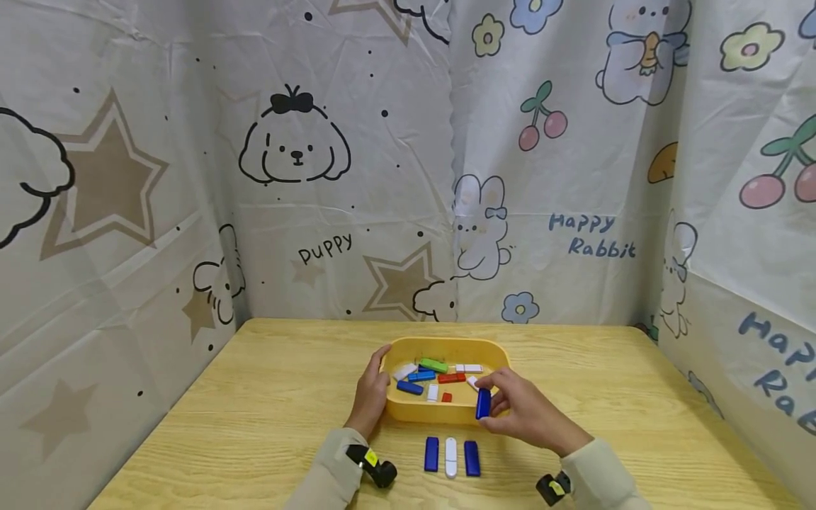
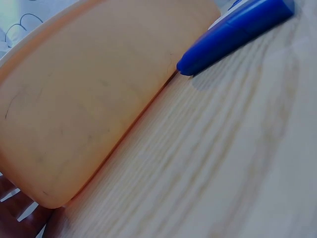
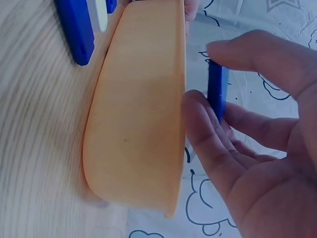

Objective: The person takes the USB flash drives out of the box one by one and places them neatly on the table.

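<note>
In the head view, my right hand [image 1: 525, 407] pinches a blue USB stick [image 1: 483, 404] between thumb and fingers at the front right corner of a yellow plastic tub [image 1: 427, 412]. The right wrist view has this blue USB stick [image 3: 216, 89] upright beside the tub's rim. My left hand [image 1: 370, 397] grips the tub's left end, its fingers [image 2: 20, 213] along the outer wall. Inside the tub lie several USB sticks, among them a green one [image 1: 433, 365], a red one [image 1: 451, 378] and a white one [image 1: 469, 368].
On the wooden table [image 1: 287, 397], a row in front of the tub holds a blue stick [image 1: 431, 454], a white stick [image 1: 450, 457] and another blue stick [image 1: 472, 458]. Printed curtains [image 1: 357, 212] enclose the table's back and sides.
</note>
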Motion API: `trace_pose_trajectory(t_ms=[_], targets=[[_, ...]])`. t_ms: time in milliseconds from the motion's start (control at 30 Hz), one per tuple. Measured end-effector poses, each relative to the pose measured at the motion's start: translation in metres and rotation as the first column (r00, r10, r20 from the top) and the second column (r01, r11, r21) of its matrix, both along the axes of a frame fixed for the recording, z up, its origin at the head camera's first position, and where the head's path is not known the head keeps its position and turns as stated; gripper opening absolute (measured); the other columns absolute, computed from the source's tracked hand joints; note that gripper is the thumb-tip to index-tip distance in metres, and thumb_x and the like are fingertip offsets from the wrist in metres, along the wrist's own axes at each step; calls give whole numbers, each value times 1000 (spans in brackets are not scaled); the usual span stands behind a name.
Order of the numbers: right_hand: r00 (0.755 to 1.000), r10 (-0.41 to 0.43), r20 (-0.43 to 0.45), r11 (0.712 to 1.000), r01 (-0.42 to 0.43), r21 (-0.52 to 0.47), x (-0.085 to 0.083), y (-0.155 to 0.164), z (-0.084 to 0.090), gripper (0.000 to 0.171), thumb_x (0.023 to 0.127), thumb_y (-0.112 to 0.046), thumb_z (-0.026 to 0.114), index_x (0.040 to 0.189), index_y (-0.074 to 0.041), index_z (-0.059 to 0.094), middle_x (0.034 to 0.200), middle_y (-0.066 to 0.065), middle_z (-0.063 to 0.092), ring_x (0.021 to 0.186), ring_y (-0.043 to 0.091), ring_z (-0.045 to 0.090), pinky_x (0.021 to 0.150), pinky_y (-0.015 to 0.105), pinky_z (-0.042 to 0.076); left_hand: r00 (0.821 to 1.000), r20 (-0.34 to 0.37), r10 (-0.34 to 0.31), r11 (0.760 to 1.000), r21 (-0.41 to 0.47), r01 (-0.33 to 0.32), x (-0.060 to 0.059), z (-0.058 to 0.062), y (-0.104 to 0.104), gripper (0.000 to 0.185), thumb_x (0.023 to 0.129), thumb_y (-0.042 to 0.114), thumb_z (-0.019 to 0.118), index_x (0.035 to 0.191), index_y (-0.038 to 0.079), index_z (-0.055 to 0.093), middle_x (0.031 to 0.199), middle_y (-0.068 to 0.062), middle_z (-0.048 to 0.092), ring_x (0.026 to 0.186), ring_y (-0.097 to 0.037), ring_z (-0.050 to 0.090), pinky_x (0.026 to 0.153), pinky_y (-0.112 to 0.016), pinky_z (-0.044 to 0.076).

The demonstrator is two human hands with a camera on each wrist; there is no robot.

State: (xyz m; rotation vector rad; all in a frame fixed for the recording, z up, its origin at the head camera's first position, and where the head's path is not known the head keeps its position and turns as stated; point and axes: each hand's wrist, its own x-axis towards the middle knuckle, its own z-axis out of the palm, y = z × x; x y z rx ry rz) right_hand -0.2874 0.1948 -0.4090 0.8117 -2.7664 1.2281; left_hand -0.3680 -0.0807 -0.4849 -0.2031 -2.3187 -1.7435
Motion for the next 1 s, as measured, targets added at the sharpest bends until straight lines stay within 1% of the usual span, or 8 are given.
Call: trace_pose_trajectory(t_ms=[100,200,300,400,533,667,900,1000], targets=[[1000,-13,18,1000,13,8,4,1,-2,45,77,-11,80,118,-7,59,109,7,53,85,16,61,74,27,55,1000,6,0,1000,-3,0,3,-5,-1,57,89,6,37,146,15,40,151,-8,38,138,-28,34,111,-52,27],[1000,-3,23,1000,3,3,7,2,-3,46,77,-10,80,118,-7,58,110,8,51,86,17,60,75,30,56,1000,14,1,1000,-8,-1,5,-8,-2,57,89,5,37,145,16,39,151,-8,38,137,-27,35,111,-53,27],[1000,4,23,1000,-4,6,8,3,-2,47,77,-7,79,118,-6,57,113,10,51,86,17,60,76,30,56,1000,27,2,1000,-9,-2,5,-8,-2,57,90,7,36,146,17,39,152,-6,37,138,-26,34,112,-52,25],[1000,-3,31,1000,2,26,7,4,2,48,76,-7,79,118,-6,55,115,9,54,87,17,60,76,29,55,1000,18,-7,1000,-7,7,1,-5,-1,57,90,8,36,146,18,38,153,-5,35,139,-26,32,113,-52,24],[997,-3,73,998,-2,64,5,4,10,48,75,-8,80,117,-5,56,110,7,56,87,16,60,75,29,55,1000,10,-9,1000,-6,9,-4,0,1,57,90,9,36,146,18,38,153,-5,35,140,-25,31,113,-51,24],[995,26,100,994,-36,100,7,4,18,47,74,-7,81,115,-1,58,104,6,55,86,17,59,74,28,55,1000,-2,-9,1000,-9,9,-7,4,2,58,89,7,36,146,16,38,152,-6,36,140,-27,31,113,-52,23],[990,39,135,979,-65,193,16,-2,17,44,73,-7,81,112,-5,61,96,2,50,81,18,52,68,24,50,1000,-2,-7,1000,0,7,-1,-2,0,58,89,5,37,146,15,38,152,-7,36,140,-28,31,112,-53,24],[989,46,144,965,-81,249,16,-1,16,42,71,-10,83,108,-7,63,92,0,50,79,18,51,66,24,48,1000,-24,-9,1000,1,9,-2,-1,0,58,89,5,37,146,15,39,151,-8,37,138,-28,33,111,-52,26]])
